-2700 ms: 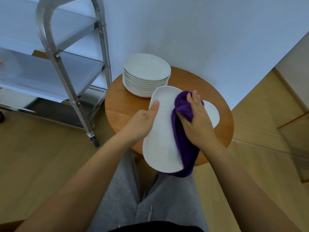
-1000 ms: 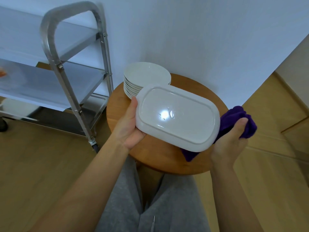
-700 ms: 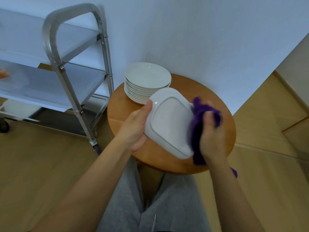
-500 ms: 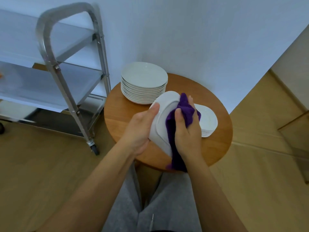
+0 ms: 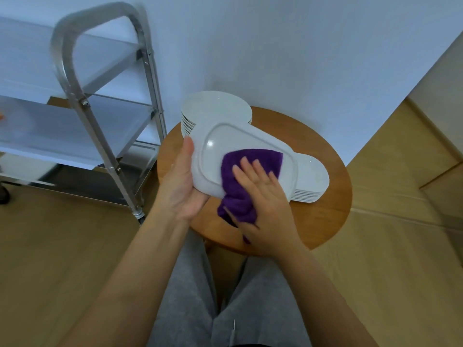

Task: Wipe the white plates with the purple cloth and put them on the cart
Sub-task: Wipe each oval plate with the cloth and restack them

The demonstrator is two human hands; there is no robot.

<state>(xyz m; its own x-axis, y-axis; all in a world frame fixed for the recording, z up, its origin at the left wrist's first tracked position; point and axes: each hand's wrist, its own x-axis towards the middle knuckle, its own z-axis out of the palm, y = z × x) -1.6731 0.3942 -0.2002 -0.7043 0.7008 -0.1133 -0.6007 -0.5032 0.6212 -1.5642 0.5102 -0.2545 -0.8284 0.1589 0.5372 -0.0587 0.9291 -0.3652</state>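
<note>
Wiping in progress: one oblong plate [image 5: 233, 149] held above the desk [image 5: 325, 221], underside up; round stack [image 5: 215, 106] and oblong stack [image 5: 313, 179] remain there, cart [image 5: 82, 101] shelves unclear. Left hand [image 5: 183, 184] grips the plate's edge, thumb on top. Right hand [image 5: 265, 201], fingers [image 5: 246, 166] spread flat, presses the purple cloth [image 5: 250, 161] onto it.

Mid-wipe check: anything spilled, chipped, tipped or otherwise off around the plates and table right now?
Nothing stands out. The left hand holds the rectangular plate underside up while the right hand presses the purple cloth on it. Both stacks sit level on the round table.
</note>
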